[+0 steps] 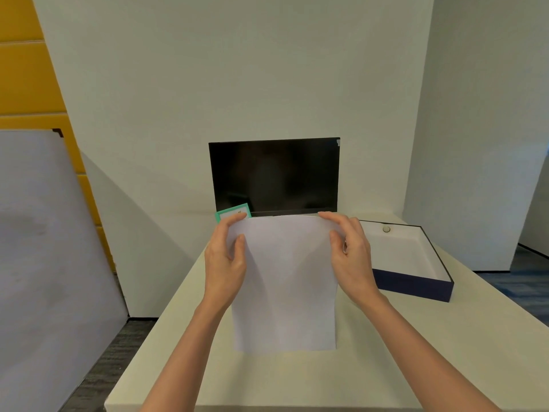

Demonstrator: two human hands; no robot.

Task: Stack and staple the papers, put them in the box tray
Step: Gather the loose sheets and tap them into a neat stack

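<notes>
As the head-mounted camera looks down, a person stands a thin stack of white paper sheets [285,286] on end on the pale cream counter [416,352], both hands clamped on its upper corners. The left hand [225,257] pinches the left edge, thumb on the near face and fingers curled over the top; the right hand [350,251] mirrors it on the right edge. Held upright with the lower edge apparently touching the counter, the sheets bow slightly toward the camera, a grip that looks meant to knock the edges square before stapling.

Just beyond the right hand lies the open navy-walled box tray with a white lining [413,285], well placed to take the finished bundle; a small round object [386,229] sits in its far corner. Behind both hands stands a dark, switched-off flat monitor [274,176], and past the left fingertips a mint-green bordered card [233,212] peeks out. No stapler is visible, so stapling appears not yet done.
</notes>
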